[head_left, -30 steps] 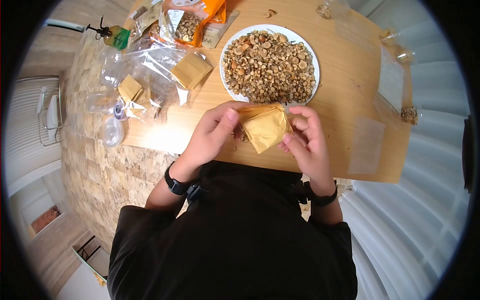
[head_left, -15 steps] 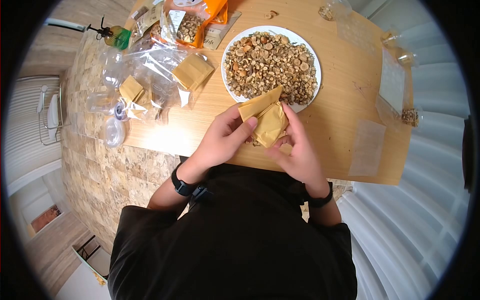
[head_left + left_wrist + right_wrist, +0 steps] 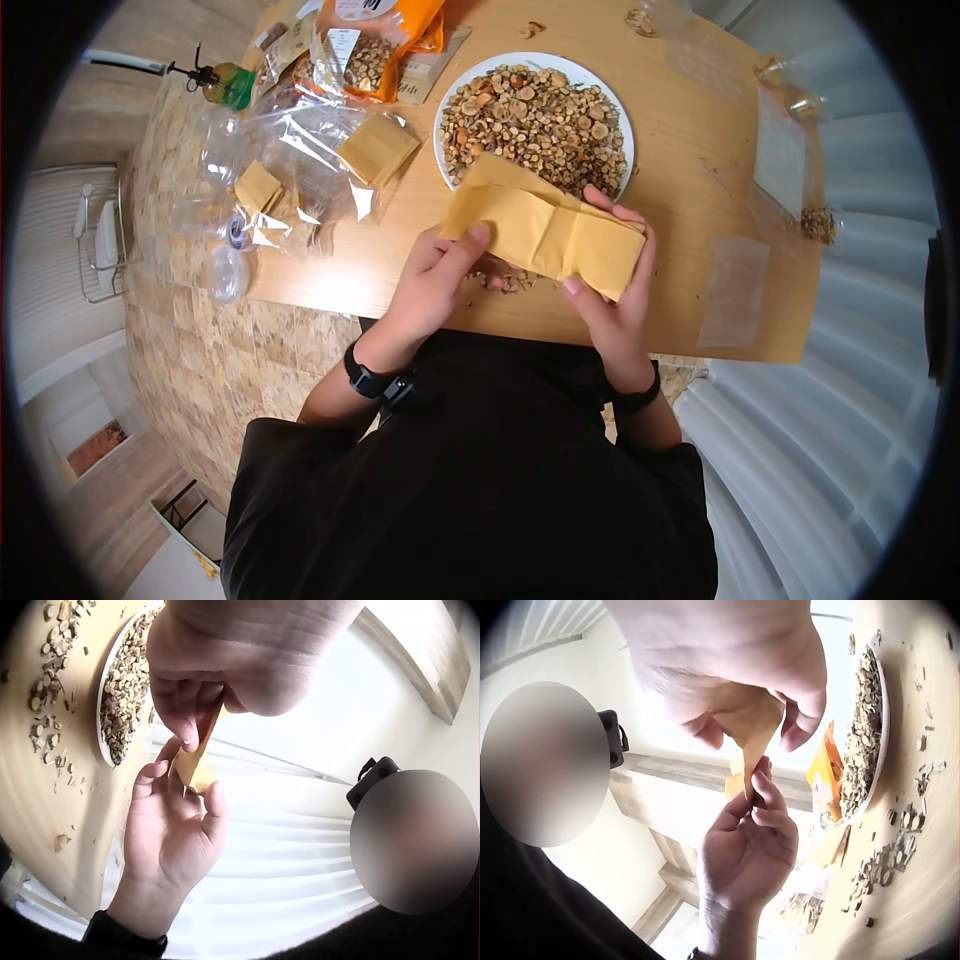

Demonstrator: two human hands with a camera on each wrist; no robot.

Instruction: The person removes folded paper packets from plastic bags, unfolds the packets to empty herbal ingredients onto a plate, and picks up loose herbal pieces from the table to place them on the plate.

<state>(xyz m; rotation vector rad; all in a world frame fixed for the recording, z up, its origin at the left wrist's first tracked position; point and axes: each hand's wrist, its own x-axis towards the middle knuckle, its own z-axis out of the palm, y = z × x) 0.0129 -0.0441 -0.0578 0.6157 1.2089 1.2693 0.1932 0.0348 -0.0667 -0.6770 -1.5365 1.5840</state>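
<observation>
A creased yellow-brown paper packet spans both hands, opened out with fold lines across it, over the near rim of the plate. My left hand pinches its left end, thumb on top. At the other end my right hand grips the paper between thumb and fingers. Beyond it, a white plate bears a heap of dried, sliced pieces. In the left wrist view the paper appears edge-on between the hands. The right wrist view shows the packet below the right palm.
Loose dried bits lie on the table under the hands. To the left are clear plastic wrapping, folded brown paper, and an orange bag. A green spray bottle stands behind. Small jars line the right edge.
The packet, bunched and folded between the hands before, is now spread wider and flatter. My right hand has shifted right to its far end, while my left hand keeps hold.
</observation>
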